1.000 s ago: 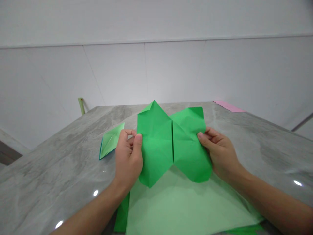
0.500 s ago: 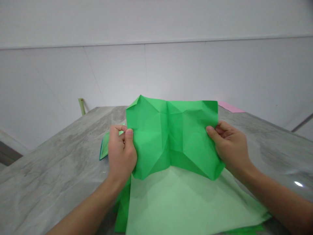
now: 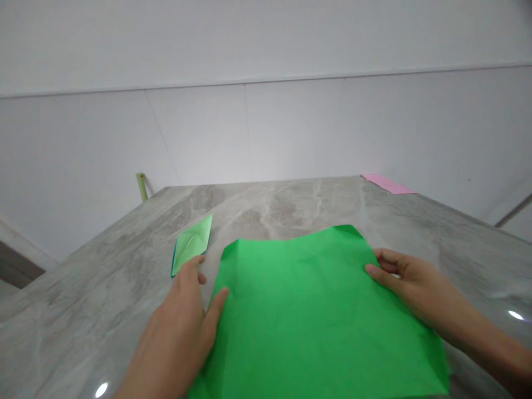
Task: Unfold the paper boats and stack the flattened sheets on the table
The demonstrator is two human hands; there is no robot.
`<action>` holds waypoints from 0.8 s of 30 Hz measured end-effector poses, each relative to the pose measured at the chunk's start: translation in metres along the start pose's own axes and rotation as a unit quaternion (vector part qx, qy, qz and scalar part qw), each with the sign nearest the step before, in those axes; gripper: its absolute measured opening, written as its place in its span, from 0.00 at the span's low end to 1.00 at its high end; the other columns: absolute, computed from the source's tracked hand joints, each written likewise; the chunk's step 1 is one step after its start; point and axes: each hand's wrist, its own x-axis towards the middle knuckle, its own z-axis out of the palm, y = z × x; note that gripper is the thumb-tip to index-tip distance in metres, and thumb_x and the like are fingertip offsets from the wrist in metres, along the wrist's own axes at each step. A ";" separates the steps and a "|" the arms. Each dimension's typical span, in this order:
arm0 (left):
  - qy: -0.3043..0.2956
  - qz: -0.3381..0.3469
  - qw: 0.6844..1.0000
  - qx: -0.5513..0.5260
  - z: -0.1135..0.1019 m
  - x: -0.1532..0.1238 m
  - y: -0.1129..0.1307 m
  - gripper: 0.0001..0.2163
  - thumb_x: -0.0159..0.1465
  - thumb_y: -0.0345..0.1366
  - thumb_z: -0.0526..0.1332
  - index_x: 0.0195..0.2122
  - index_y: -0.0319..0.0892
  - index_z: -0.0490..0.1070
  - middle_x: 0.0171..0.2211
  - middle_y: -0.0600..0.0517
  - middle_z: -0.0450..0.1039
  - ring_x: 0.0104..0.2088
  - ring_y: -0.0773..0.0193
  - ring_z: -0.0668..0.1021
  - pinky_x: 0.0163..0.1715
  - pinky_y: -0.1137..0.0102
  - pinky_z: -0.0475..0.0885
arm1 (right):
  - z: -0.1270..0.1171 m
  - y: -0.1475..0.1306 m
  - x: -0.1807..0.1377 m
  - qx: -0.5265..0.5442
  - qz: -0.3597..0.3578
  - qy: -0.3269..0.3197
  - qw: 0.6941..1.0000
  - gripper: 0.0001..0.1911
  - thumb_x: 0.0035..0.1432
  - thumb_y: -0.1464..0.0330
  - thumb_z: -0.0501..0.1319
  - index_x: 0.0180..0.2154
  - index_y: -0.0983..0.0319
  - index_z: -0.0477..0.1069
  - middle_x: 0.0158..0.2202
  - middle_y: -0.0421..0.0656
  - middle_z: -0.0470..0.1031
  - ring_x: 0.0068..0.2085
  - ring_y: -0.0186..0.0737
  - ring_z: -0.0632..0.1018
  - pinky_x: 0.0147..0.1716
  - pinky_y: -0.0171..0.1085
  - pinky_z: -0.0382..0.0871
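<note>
A large bright green sheet of paper (image 3: 316, 316) with faint creases and slightly curled far corners fills the front middle of the view. My right hand (image 3: 407, 280) pinches its right edge between thumb and fingers. At its left edge is my left hand (image 3: 178, 321), open, thumb spread apart from the fingers and resting by the paper's border. Just beyond the left fingertips lies a small folded light green paper piece (image 3: 193, 241) with a dark teal edge. Whatever lies under the big sheet is hidden.
The grey marbled table (image 3: 266, 208) reaches back to a white wall (image 3: 291, 133). A pink sheet (image 3: 388, 184) lies at the far right edge. Past the far left corner stands a light green strip-like object (image 3: 142, 187).
The creased green paper that both hands held up is lowered; a broad green sheet now covers the pale green sheets' place. My left hand has opened and moved down and left.
</note>
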 end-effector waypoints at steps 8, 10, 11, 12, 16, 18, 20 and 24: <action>-0.159 0.449 0.872 0.111 0.031 -0.054 0.013 0.25 0.72 0.45 0.52 0.69 0.52 0.54 0.61 0.48 0.70 0.58 0.51 0.74 0.52 0.61 0.72 | 0.000 0.036 0.002 -0.208 -0.046 0.024 0.977 0.27 0.55 0.56 0.56 0.50 0.65 0.74 0.34 0.51 0.82 0.39 0.56 0.83 0.41 0.50 0.77; -0.189 0.418 0.881 0.116 0.040 -0.058 0.013 0.28 0.69 0.55 0.51 0.68 0.52 0.57 0.63 0.46 0.66 0.60 0.45 0.72 0.55 0.56 0.70 | -0.002 0.036 0.003 -0.288 -0.064 0.047 0.954 0.32 0.56 0.59 0.55 0.58 0.69 0.68 0.36 0.53 0.81 0.38 0.56 0.82 0.41 0.52 0.77; -0.216 0.403 0.882 0.117 0.039 -0.058 0.015 0.29 0.68 0.58 0.49 0.67 0.52 0.60 0.64 0.45 0.65 0.60 0.43 0.72 0.54 0.54 0.70 | -0.002 0.032 0.000 -0.330 -0.098 0.069 0.936 0.33 0.56 0.62 0.55 0.60 0.70 0.66 0.40 0.55 0.81 0.41 0.58 0.82 0.42 0.54 0.76; -0.249 0.388 0.880 0.117 0.036 -0.057 0.019 0.30 0.68 0.59 0.48 0.66 0.52 0.62 0.65 0.45 0.64 0.61 0.40 0.71 0.54 0.51 0.71 | -0.001 0.026 -0.004 -0.367 -0.150 0.087 0.914 0.32 0.57 0.64 0.55 0.61 0.69 0.66 0.46 0.58 0.79 0.46 0.59 0.81 0.46 0.56 0.75; -0.363 0.295 0.879 0.087 0.011 -0.036 0.051 0.21 0.70 0.48 0.53 0.61 0.49 0.69 0.63 0.43 0.68 0.60 0.39 0.71 0.52 0.48 0.73 | 0.020 -0.013 -0.033 -0.399 -0.372 -0.102 0.832 0.28 0.63 0.67 0.57 0.64 0.56 0.65 0.68 0.51 0.60 0.68 0.60 0.60 0.62 0.61 0.59; -0.352 0.253 0.898 0.079 0.009 -0.015 0.067 0.14 0.70 0.39 0.56 0.52 0.45 0.76 0.52 0.44 0.76 0.53 0.45 0.76 0.51 0.50 0.73 | 0.036 -0.032 -0.046 -0.371 -0.362 -0.289 0.805 0.38 0.60 0.56 0.63 0.69 0.52 0.54 0.71 0.48 0.52 0.70 0.62 0.53 0.64 0.63 0.54; -0.334 0.260 0.899 0.111 0.018 0.012 0.075 0.11 0.68 0.34 0.56 0.44 0.39 0.77 0.48 0.39 0.76 0.53 0.43 0.76 0.51 0.49 0.72 | 0.050 -0.043 -0.054 -0.343 -0.323 -0.368 0.801 0.41 0.61 0.52 0.61 0.70 0.54 0.48 0.72 0.53 0.46 0.70 0.65 0.49 0.64 0.69 0.46; -0.316 0.280 0.899 0.116 0.051 0.069 0.069 0.27 0.62 0.32 0.61 0.63 0.39 0.62 0.66 0.36 0.59 0.66 0.37 0.61 0.59 0.39 0.60 | 0.062 -0.044 -0.057 -0.335 -0.274 -0.378 0.818 0.34 0.67 0.50 0.52 0.69 0.53 0.50 0.71 0.52 0.44 0.70 0.65 0.46 0.63 0.72 0.38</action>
